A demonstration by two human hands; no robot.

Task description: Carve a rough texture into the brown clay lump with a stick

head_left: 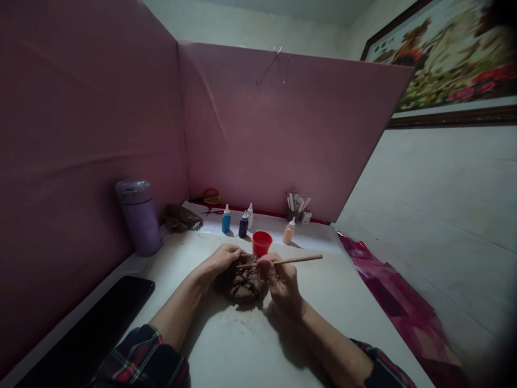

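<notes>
Head view: holding a stick [301, 260] in the right grip [283, 283], pinched closed between thumb and fingers. Pointing its thin end leftward over the clay [244, 293]; cannot tell whether touching the surface or just above. Resting the left grip [222, 258] against the upper left edge of the clay; cannot tell how far closed, with the fingertips partly hidden. See the clay on the table [331, 307], between both grips, dark brown, roughly rounded and broken by deep, uneven grooves on top. Can make out pale smears and crumbs just in front of it.

Just beyond the clay, see a red cup [262, 243]. Farther back, see a blue bottle [226, 221], a dark bottle [243, 226] with a white bottle [251, 217] just behind, and, apart to the right, a peach bottle [288, 233]. Behind that, see tools [298, 203] bunched upright. At left, see a purple flask [139, 218] beside a brown bundle [181, 217], with scissors [210, 196] near the corner. Nearer, see a black slab [100, 318] lying flat. Around the back and left, see pink panels [291, 134]; along the right edge, a magenta sheet [396, 291]. Wearing plaid sleeves [141, 358].
</notes>
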